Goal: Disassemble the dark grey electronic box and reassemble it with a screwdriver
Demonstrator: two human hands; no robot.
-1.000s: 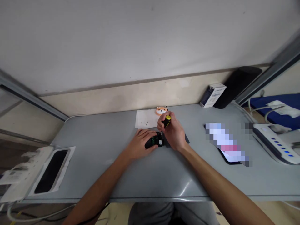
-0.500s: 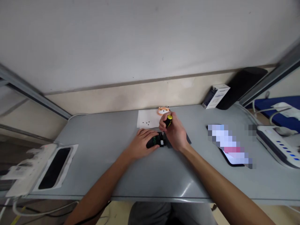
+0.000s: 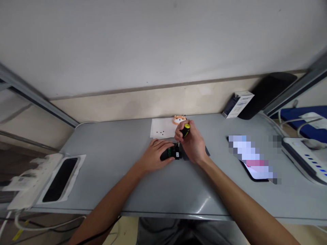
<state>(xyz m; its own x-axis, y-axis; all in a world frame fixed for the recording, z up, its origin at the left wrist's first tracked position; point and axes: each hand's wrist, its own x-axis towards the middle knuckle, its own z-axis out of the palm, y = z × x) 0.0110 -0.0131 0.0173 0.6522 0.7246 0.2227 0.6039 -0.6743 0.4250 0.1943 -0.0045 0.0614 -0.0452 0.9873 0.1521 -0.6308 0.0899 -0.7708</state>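
No text can be read. The small white label point(image 3: 177, 154) on the black device point(image 3: 164, 156) under the left hand point(image 3: 153, 158), on the side toward the right hand point(image 3: 193, 146), is too small to make out. Beyond the right hand and off to its right, the box point(image 3: 238, 104) bears dark print on its white face, blurred. Right of that hand, the screen of the phone point(image 3: 251, 162) is pixelated and unreadable.

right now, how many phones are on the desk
2: a dark-screened phone on a white sheet at the left of the desk, and a lit phone right of the right hand.
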